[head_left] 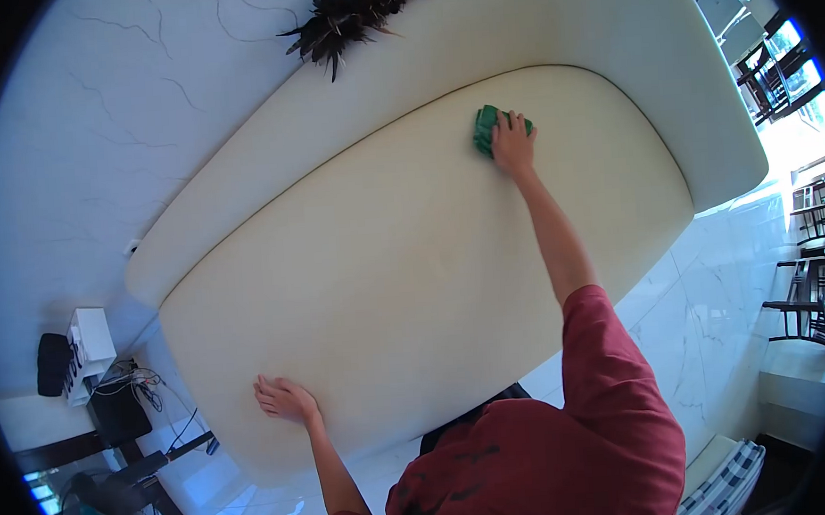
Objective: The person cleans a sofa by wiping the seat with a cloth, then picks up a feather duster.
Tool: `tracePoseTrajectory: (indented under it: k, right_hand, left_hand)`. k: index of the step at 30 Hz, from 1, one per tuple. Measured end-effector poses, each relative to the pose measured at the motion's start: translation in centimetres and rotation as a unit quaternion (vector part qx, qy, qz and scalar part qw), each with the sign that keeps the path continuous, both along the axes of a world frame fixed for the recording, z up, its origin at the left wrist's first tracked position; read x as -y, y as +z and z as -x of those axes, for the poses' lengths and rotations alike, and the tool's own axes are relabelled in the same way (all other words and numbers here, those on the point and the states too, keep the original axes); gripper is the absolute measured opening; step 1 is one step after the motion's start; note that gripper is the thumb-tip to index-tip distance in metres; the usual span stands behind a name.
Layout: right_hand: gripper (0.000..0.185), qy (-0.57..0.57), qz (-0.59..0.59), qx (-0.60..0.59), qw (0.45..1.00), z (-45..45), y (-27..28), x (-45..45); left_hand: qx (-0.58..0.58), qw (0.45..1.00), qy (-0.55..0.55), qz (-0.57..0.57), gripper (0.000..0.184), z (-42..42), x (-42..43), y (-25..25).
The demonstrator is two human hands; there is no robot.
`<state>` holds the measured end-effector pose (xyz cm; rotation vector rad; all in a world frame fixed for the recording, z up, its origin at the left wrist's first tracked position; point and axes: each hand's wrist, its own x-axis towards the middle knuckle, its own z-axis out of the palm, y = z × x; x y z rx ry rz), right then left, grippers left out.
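Note:
A long cream sofa with a curved backrest fills the middle of the view. On its seat, toward the back right, my right hand presses down on a folded green cloth, fingers over its right part. My left hand lies flat on the seat near the front left, fingers spread, holding nothing. Dark feathers, perhaps a duster, rest along the top of the backrest.
At the left are a white box, a black item and tangled cables. Dark chairs stand far right. A checkered cloth lies at the lower right. Glossy tiles surround the sofa.

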<state>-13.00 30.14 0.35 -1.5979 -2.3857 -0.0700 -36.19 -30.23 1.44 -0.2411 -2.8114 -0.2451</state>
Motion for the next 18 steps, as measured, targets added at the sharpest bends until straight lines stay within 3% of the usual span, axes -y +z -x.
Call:
tracePoseTrajectory:
  k: [2,4,6,7,9,13,14,17,18]
  right_hand:
    - [0.064,-0.006,-0.046,-0.074,0.996,4.9,0.8,3.1]
    - [0.079,0.135,0.023,-0.134,0.982,10.5,1.9,7.2]
    - [0.073,0.217,0.026,-0.056,0.974,15.6,2.1,12.0]
    - [0.073,0.217,0.025,-0.059,0.974,16.2,1.8,12.3]
    - [0.070,0.320,0.014,-0.077,0.944,16.7,0.7,12.5]
    - [0.066,0.226,0.001,-0.096,0.969,5.5,1.7,3.2]
    - [0.065,0.166,-0.033,-0.094,0.981,1.5,0.7,0.5]
    - [0.066,-0.051,0.006,-0.048,0.998,-8.7,0.7,-3.8]
    - [0.066,-0.051,0.005,-0.047,0.998,-8.2,0.6,-3.7]
  left_hand:
    - [-0.005,1.000,0.015,0.017,0.044,-0.1,0.2,-0.4]
    - [-0.003,0.999,0.022,0.025,0.044,-0.2,0.0,-0.5]
    - [-0.001,0.999,0.030,0.033,0.045,-0.4,0.3,-0.6]
    - [-0.004,0.999,0.022,0.034,0.046,-0.1,0.7,-0.8]
    - [-0.009,0.999,0.012,0.037,0.046,0.1,1.4,-0.6]
    - [0.007,0.999,0.026,0.041,0.047,0.2,1.3,-0.7]
    - [0.007,0.998,0.032,0.044,0.047,0.4,1.4,-0.9]
    - [-0.006,0.998,0.036,0.054,0.047,0.2,0.7,-0.9]
    - [-0.005,0.998,0.035,0.053,0.047,0.4,0.5,-1.0]
